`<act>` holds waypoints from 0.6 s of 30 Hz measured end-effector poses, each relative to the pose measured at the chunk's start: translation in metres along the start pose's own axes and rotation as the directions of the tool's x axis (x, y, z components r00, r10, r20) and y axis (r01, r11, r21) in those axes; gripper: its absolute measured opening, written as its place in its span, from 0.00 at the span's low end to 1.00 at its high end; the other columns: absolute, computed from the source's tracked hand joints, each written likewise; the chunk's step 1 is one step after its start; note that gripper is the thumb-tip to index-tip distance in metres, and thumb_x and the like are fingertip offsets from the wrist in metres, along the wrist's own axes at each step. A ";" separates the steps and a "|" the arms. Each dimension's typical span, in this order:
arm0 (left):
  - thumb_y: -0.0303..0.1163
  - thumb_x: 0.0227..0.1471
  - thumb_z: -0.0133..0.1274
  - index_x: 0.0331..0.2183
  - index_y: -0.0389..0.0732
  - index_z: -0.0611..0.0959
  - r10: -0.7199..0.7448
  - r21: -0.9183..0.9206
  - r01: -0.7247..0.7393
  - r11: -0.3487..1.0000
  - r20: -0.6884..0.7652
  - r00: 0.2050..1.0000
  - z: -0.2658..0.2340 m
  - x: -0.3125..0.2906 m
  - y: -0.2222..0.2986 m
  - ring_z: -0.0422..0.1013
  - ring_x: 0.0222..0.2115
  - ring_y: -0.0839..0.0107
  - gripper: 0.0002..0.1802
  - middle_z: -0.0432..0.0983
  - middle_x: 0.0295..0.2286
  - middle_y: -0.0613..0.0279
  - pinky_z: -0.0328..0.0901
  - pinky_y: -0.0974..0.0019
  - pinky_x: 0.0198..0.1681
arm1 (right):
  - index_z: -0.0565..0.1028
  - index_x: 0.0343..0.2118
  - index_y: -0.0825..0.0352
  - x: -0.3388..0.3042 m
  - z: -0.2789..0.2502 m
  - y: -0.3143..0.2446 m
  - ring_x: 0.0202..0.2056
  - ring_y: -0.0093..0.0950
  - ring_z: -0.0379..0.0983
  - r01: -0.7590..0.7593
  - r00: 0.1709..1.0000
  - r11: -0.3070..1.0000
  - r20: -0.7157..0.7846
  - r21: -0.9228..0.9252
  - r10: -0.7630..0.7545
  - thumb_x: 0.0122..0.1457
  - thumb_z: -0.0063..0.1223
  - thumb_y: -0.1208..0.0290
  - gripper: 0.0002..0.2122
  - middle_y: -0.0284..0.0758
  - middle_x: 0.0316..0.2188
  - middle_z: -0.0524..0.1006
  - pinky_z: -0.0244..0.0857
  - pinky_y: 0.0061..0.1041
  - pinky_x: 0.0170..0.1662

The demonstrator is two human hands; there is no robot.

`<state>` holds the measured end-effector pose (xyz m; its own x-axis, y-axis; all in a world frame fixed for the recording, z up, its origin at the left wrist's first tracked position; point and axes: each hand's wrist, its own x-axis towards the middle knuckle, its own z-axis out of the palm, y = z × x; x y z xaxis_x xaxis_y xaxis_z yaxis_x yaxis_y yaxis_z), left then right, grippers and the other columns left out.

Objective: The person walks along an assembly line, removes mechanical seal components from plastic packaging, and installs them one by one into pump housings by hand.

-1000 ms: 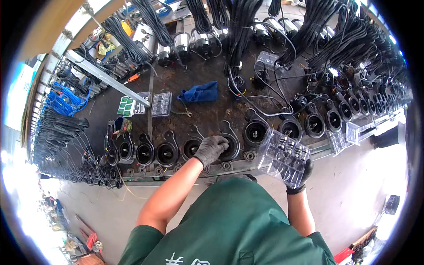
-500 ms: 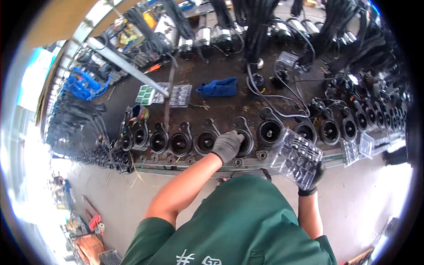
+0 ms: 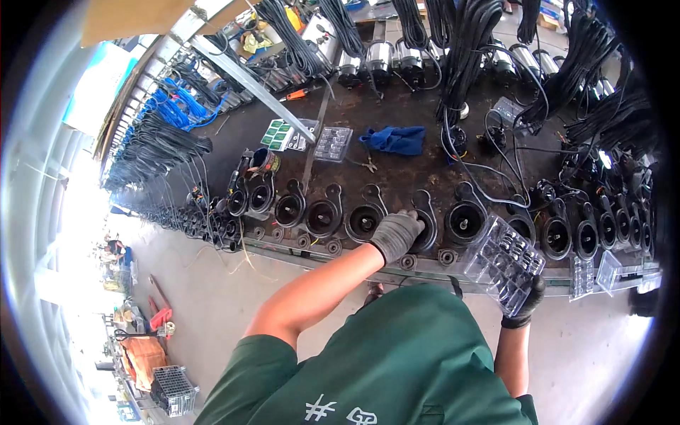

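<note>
In a grey work glove, my left hand point(image 3: 397, 235) reaches over the near rim of a round black housing point(image 3: 427, 228) with a looped tab. Its fingers are drawn together at the opening, and the fingertips are hidden inside. Gloved too, my right hand point(image 3: 525, 301) grips the lower right corner of a clear plastic compartment tray point(image 3: 504, 263). Small shiny parts fill some of its pockets. The tray is tilted and held at the bench's front edge. More black housings, such as the one left of my hand point(image 3: 363, 222) and the one right of it point(image 3: 465, 222), stand in a row.
Small round black pieces point(image 3: 448, 257) lie along the bench's front edge. Behind the row are a blue cloth point(image 3: 394, 140), another clear tray point(image 3: 333, 144), and a green-and-white card point(image 3: 277, 134). Bundled black cables point(image 3: 467, 57) and silver cylinders point(image 3: 380, 55) line the back. A metal bar point(image 3: 248, 85) slants over the left.
The whole view has shifted, so the bench and both hands appear farther right. My left hand stays at the same housing, and my right hand still holds the tray.
</note>
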<state>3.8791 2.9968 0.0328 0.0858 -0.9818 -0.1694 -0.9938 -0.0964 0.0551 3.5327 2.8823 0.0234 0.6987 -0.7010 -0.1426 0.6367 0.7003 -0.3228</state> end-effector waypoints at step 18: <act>0.27 0.54 0.54 0.36 0.45 0.85 0.031 0.073 -0.041 0.997 0.132 0.991 0.004 0.018 0.004 0.81 0.40 0.55 0.07 0.81 0.37 0.51 0.76 0.55 0.41 | 0.62 0.67 0.73 0.016 0.031 0.021 0.62 0.48 0.69 -0.038 0.996 0.996 -0.081 -0.076 0.032 0.46 0.64 0.60 0.44 0.51 0.62 0.71 0.60 0.48 0.69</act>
<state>3.8761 2.9789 0.0263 0.0451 -0.9542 -0.2957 -0.9990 -0.0442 -0.0098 3.5679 2.8900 0.0434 0.6899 -0.6869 -0.2286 0.5829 0.7143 -0.3874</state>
